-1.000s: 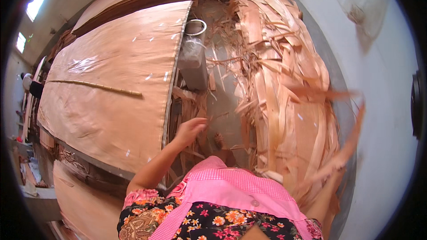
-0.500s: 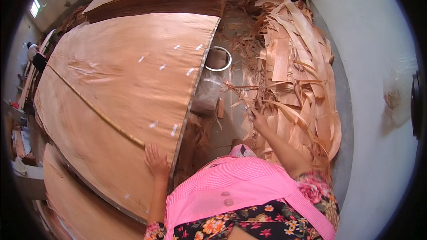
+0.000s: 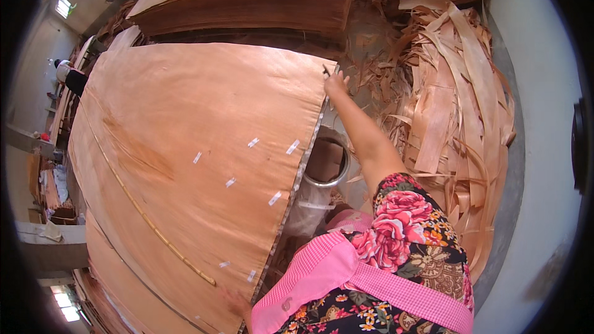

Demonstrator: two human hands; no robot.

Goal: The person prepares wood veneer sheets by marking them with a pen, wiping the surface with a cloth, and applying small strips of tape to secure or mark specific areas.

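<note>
A large tan wood veneer sheet [image 3: 185, 105] lies on top of a stack in front of me, with several small white tape pieces [image 3: 292, 147] on it. My right hand [image 3: 337, 85] reaches to the sheet's far right corner; a small dark object [image 3: 327, 70] sticks out from its fingers, its kind too small to tell. Smeared by motion, my left hand [image 3: 237, 302] rests with fingers stretched out on the sheet near its near right edge. Just beyond it lies a thin yellow bamboo stick [image 3: 145, 216], held by neither hand.
A taller veneer stack [image 3: 247, 9] stands beyond the sheet. Torn veneer strips [image 3: 436, 117] pile up along the wall [image 3: 544, 136] at right. Between them are a roll with a pale rim [image 3: 326, 161] and clear plastic [image 3: 306, 213]. Another person [image 3: 69, 75] is far left.
My right hand has moved from beside the strip pile to the sheet's far corner. My body leans forward. My left hand stays on the sheet, now apart from the bamboo stick's end.
</note>
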